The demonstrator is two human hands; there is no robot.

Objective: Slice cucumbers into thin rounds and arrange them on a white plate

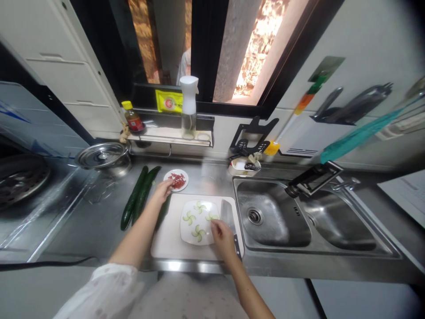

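A white square plate (186, 235) lies on the cutting board (166, 248), bearing several pinwheels of thin green cucumber slices (198, 233). My right hand (223, 238) is over the plate's right side, fingertips pinched together by the right-hand pinwheel (211, 215); what they hold, if anything, is too small to see. At the small round dish (184, 173) of chopped red pieces (177, 180), my left hand (162, 192) has its fingers closed at the left rim, touching or just above the red pieces. Anything between those fingers is hidden. A knife (228, 215) rests along the board's right side.
Two whole cucumbers (134, 201) lie left of the board, with another dark green piece (164, 212) partly under my left arm. A lidded steel pot (105, 158) stands farther left. On the right is a double sink (275, 212). A shelf (162, 133) holds a spray bottle (189, 108) and sauce bottle (133, 118).
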